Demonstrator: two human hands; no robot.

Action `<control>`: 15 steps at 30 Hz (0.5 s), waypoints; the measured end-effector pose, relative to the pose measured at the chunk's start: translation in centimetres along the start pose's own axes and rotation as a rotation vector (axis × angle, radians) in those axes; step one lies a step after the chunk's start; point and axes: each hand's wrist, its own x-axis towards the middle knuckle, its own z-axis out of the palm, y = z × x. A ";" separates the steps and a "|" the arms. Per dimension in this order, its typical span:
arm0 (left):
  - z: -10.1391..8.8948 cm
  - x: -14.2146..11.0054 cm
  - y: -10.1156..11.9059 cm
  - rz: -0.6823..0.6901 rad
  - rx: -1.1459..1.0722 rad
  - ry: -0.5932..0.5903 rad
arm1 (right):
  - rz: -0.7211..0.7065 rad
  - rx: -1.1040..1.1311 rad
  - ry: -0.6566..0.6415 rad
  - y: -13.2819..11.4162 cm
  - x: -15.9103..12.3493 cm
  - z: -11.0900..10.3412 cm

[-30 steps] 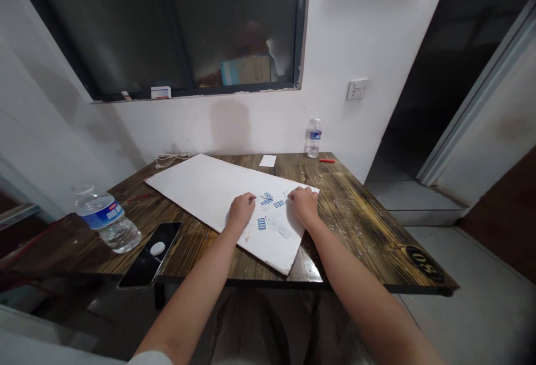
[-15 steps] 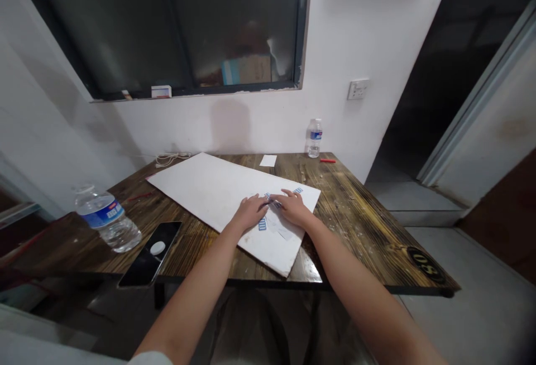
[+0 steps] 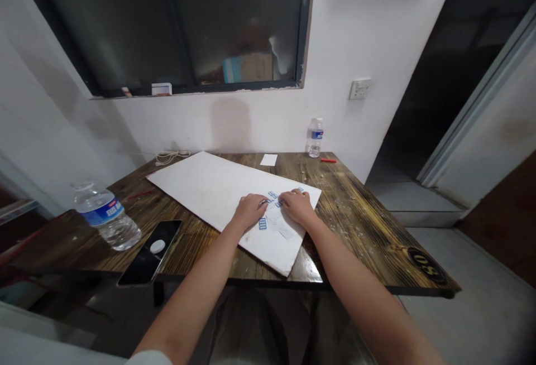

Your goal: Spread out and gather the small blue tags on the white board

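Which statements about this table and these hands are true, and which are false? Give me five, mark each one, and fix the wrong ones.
1. The left hand and the right hand are both over the white board. True.
2. The smartphone lies on the white board. False: it lies on the wooden table, with a round white object on top of it.
3. The smaller water bottle stands upright on the wooden table. True.
4. The off-white cable lies at the near right corner of the wooden table. False: it lies at the far edge, toward the left.
5. Several blue-marked pieces lie on the white board. True.
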 end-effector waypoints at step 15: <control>0.1 -0.3 0.0 -0.036 0.124 -0.151 | -0.039 0.014 -0.100 0.2 0.2 0.9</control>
